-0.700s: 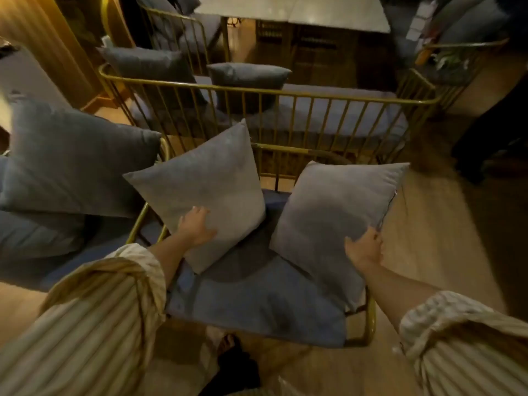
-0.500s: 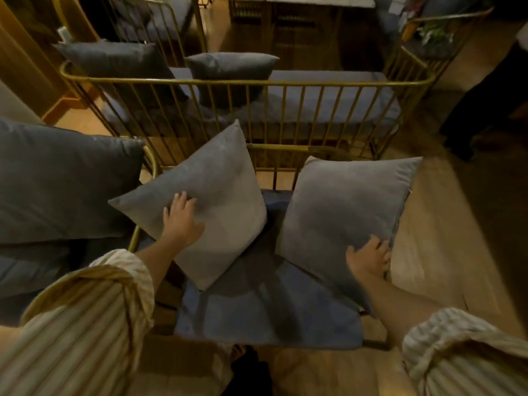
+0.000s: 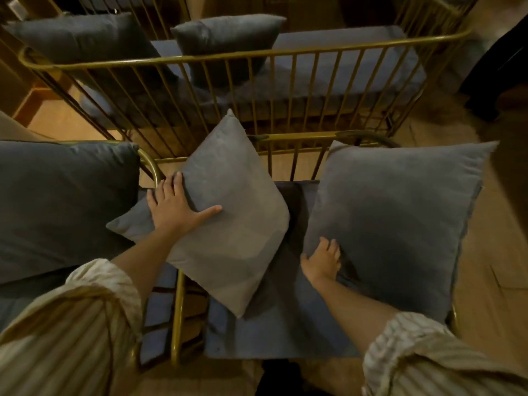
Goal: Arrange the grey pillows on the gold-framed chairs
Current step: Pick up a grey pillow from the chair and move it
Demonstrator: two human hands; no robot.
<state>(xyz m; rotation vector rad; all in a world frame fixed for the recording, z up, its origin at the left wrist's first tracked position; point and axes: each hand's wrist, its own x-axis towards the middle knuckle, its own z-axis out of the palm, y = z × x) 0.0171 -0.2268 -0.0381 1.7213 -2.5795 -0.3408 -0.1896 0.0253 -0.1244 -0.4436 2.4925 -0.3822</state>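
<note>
Since before, slid left hand (image 3: 174,212) up diamond-tilted grey velvet pillow (image 3: 228,212), spread flat; right hand (image 3: 324,260) pressing squarer grey pillow (image 3: 397,224); rotate square, prop against gold wire chair-back (image 3: 311,137)

Bare seat cushion (image 3: 288,318) strip between left pillow (image 3: 237,224) and right pillow (image 3: 400,221); gold backrest rail (image 3: 300,137) behind.

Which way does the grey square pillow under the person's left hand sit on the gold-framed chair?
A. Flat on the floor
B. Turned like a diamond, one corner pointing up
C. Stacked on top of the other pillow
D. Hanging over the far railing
B: the left hand presses the grey square pillow, which stands cornerwise on the blue seat cushion of the gold-framed chair, its top corner pointing up.
</note>
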